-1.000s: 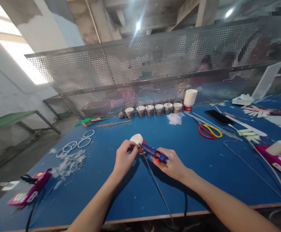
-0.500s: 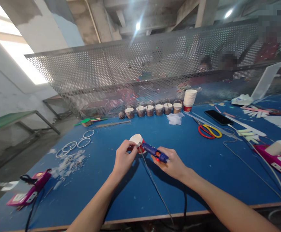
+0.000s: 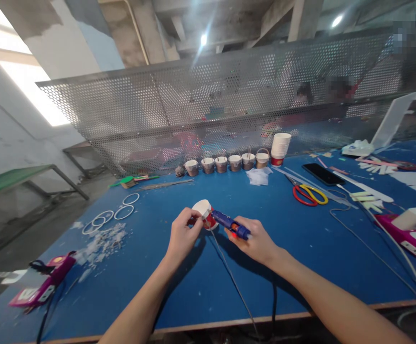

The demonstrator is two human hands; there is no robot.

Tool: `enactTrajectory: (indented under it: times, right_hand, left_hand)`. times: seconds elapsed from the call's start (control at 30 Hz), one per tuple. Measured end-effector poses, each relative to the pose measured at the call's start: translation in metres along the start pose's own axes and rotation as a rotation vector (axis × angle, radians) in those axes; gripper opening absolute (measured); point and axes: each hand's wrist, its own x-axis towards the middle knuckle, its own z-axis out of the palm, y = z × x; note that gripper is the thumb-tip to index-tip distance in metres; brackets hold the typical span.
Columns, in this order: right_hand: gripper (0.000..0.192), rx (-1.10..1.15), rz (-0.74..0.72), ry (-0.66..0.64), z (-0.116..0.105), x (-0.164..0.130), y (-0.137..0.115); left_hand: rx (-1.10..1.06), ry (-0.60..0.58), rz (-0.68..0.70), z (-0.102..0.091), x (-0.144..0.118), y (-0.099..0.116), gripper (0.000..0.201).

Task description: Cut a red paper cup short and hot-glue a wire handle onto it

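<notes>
Just below the middle of the frame, the left hand (image 3: pixel 182 237) grasps a small red-and-white paper cup (image 3: pixel 205 214), turned so that its white bottom faces up and away; the fingers curl around the cup's side and pinch it near the rim. The right hand (image 3: pixel 256 243) is clenched around the grip of a blue hot-glue gun (image 3: pixel 231 224), which lies tilted with its nozzle pointing to the left and touching the side of the cup. A thin dark cord (image 3: pixel 234 282) runs from the gun down toward the lower edge of the frame. Both hands hover above a blue worktable (image 3: pixel 179 286) with a wooden front edge. In the upper middle, a row of small brown-wrapped cups with wire handles (image 3: pixel 225 163) stands along the far edge, and a stack of white paper cups (image 3: pixel 280 148) stands just to the right of that row. To the right of centre lie red-and-yellow-handled scissors (image 3: pixel 310 195) and, near them, a black smartphone (image 3: pixel 323 174). On the left, white rings (image 3: pixel 112 214) lie beside a heap of white scraps (image 3: pixel 100 243), and a pink hot-glue gun (image 3: pixel 46 282) rests at the lower left. A perforated grey metal screen (image 3: pixel 200 110) rises behind the table across the upper part of the frame.
</notes>
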Motion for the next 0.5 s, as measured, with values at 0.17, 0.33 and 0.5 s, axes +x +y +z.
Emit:
enactTrajectory:
  times: [0.17,0.33,0.5]
  right_hand:
    - [0.021,-0.018,-0.052,-0.049,0.0022,-0.0017,-0.0013]
    - [0.019,0.018,-0.002,-0.023,-0.002,0.0006,-0.0003]
    - [0.018,0.044,0.022,-0.023,-0.0051,0.002,-0.0022]
  left_hand:
    - [-0.018,-0.017,-0.025,-0.0016,0.0015,0.0014,0.012]
    - [-0.032,-0.033,-0.041,-0.0031,0.0029,-0.0004,0.013]
    - [-0.049,-0.047,-0.052,-0.0041,0.0029,0.0015,0.013]
